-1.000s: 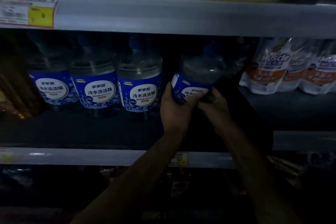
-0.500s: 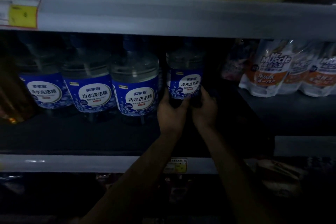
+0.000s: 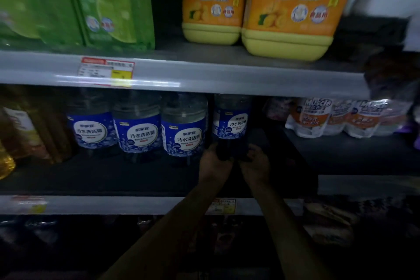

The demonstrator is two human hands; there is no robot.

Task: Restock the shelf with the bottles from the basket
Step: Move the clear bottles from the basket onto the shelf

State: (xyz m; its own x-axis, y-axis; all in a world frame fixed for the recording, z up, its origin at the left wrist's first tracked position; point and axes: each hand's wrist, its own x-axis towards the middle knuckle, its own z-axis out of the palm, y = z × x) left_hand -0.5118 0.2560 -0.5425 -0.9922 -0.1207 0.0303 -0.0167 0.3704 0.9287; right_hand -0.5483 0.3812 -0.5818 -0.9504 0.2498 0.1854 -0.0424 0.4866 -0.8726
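left hand (image 3: 214, 162) and right hand (image 3: 255, 162) gripping upright bottle (image 3: 231, 124) base, on shelf (image 3: 113, 177)

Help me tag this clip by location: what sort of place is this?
Probably a supermarket's cleaning-goods aisle: grey metal shelf edges carry paper price tags, identical clear blue-labelled bottles stand in a row, and big orange-and-yellow detergent jugs sit above.

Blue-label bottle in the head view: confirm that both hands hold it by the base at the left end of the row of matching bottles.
Not right. The head view shows the blue-label bottle at the right end of the row, not the left: the three matching bottles are all to its left. The left hand and right hand do hold it by the base.
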